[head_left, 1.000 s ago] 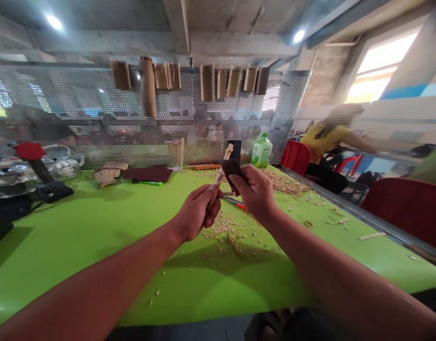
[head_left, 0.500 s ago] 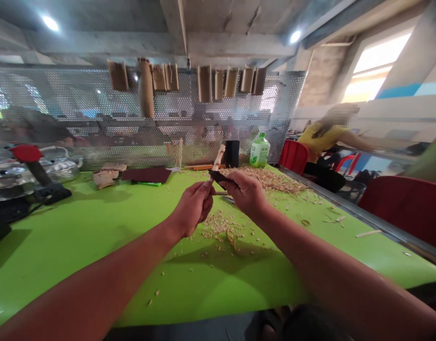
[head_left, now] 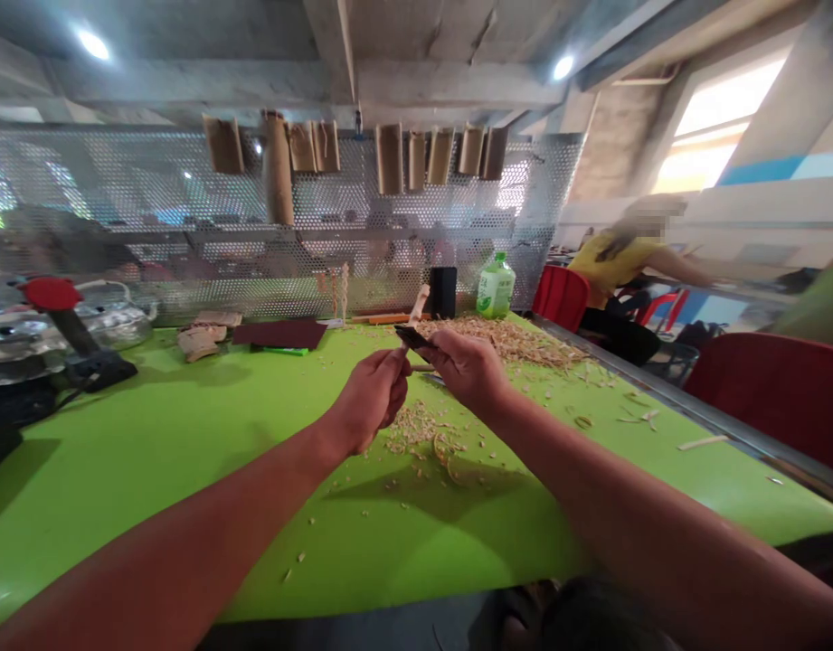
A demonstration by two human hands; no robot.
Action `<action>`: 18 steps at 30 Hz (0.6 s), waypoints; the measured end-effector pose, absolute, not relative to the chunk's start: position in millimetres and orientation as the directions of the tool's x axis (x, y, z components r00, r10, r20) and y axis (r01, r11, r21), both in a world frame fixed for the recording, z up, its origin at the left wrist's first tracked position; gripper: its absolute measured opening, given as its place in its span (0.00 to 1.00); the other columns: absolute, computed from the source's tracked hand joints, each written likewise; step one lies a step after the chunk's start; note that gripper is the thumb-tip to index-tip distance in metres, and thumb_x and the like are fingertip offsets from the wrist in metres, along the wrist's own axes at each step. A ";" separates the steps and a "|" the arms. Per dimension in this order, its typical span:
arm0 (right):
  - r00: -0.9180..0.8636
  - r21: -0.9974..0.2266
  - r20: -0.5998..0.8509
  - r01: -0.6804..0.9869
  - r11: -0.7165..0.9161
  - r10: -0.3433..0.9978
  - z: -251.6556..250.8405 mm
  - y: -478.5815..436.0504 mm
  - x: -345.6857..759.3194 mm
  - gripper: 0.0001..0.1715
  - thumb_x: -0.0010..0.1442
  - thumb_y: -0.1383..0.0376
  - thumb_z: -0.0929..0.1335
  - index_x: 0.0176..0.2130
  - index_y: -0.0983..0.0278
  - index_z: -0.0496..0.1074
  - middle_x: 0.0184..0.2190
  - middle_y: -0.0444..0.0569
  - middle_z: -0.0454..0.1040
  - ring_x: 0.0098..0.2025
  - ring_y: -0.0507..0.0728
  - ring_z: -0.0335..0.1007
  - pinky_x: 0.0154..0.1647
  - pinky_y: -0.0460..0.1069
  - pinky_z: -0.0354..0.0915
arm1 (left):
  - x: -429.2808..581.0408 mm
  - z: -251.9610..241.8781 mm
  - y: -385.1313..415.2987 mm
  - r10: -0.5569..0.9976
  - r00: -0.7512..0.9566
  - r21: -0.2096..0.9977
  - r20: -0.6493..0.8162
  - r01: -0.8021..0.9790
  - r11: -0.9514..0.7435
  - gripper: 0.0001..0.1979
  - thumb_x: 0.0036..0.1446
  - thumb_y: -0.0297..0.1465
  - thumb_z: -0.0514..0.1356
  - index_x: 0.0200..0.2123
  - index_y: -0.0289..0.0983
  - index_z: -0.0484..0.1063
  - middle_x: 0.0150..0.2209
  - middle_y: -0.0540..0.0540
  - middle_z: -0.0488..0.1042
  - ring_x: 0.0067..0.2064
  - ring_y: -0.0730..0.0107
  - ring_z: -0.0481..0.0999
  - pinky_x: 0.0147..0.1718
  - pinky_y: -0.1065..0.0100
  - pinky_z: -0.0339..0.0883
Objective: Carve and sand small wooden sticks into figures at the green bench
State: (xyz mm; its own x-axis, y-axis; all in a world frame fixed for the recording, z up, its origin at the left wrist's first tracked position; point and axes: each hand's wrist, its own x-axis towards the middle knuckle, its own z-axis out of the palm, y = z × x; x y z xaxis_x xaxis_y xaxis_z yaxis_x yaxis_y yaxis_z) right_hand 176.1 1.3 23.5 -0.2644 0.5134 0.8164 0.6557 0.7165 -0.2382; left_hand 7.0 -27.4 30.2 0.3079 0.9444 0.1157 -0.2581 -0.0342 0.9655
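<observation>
My left hand (head_left: pixel 372 396) is closed around the lower end of a pale carved wooden stick (head_left: pixel 420 306), which points up and away with its notched top bare. My right hand (head_left: pixel 471 366) grips a dark-bladed carving knife (head_left: pixel 411 338), its blade lying across the stick just above my left thumb. The knife's handle is mostly hidden in the fist. Below the hands, small wood chips (head_left: pixel 416 429) and a curled shaving (head_left: pixel 447 452) lie on the green tabletop (head_left: pixel 185 443). Another thin tool (head_left: pixel 433 378) lies partly hidden behind my right hand.
A heap of shavings (head_left: pixel 531 344) spreads at the back right beside a green-labelled bottle (head_left: pixel 496 287). Dark red sandpaper (head_left: pixel 280 334) and wood pieces (head_left: pixel 203 336) lie back left, near a red-topped tool (head_left: pixel 67 316) and metal kettles (head_left: pixel 118 316). A co-worker in yellow (head_left: pixel 612 258) sits to the right.
The knife blade has shifted slightly left and down along the stick, together with my right hand. The stick's top sits a little lower. My left hand keeps nearly the same place.
</observation>
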 end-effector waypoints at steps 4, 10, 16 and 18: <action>-0.270 -0.214 0.820 0.673 0.708 0.504 23.8 -0.6 173.5 0.20 0.65 0.56 0.62 0.24 0.61 0.62 0.20 0.43 0.61 0.23 0.50 0.53 0.25 0.47 0.51 | 12.3 24.3 -29.7 0.937 0.337 0.983 0.091 -0.181 -0.030 0.15 0.63 0.41 0.55 0.27 0.39 0.61 0.13 0.60 0.50 0.11 0.83 0.44 0.10 0.78 0.36; -0.265 -0.204 0.814 0.702 0.682 0.516 25.2 -2.9 171.6 0.21 0.65 0.55 0.62 0.23 0.61 0.60 0.18 0.42 0.60 0.21 0.49 0.50 0.24 0.47 0.48 | 16.8 17.3 -33.3 0.942 0.328 0.990 0.071 -0.141 -0.025 0.15 0.63 0.38 0.55 0.26 0.38 0.62 0.13 0.60 0.50 0.12 0.84 0.47 0.11 0.79 0.38; -0.306 -0.221 0.781 0.679 0.700 0.544 24.3 1.0 178.7 0.21 0.64 0.55 0.63 0.23 0.61 0.59 0.19 0.41 0.59 0.21 0.49 0.48 0.24 0.47 0.47 | 4.9 24.9 -24.1 0.946 0.299 0.960 0.125 -0.276 -0.040 0.14 0.61 0.40 0.56 0.28 0.39 0.62 0.14 0.60 0.52 0.12 0.83 0.45 0.09 0.77 0.36; -0.285 -0.265 0.772 0.667 0.696 0.568 22.8 2.2 179.8 0.20 0.63 0.55 0.64 0.23 0.61 0.59 0.19 0.40 0.58 0.22 0.49 0.49 0.24 0.47 0.48 | 0.8 25.8 -21.0 0.944 0.294 0.949 0.153 -0.310 -0.057 0.14 0.61 0.41 0.57 0.28 0.39 0.62 0.15 0.60 0.52 0.12 0.83 0.47 0.09 0.78 0.38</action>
State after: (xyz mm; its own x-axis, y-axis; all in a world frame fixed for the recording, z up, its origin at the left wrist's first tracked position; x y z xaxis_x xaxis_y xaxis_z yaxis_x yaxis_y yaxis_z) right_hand 179.8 2.2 22.8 -0.2851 0.5678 0.7723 0.6673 0.6959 -0.2653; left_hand 0.8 -21.0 25.8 0.2941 0.9435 0.1525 -0.3098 -0.0569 0.9491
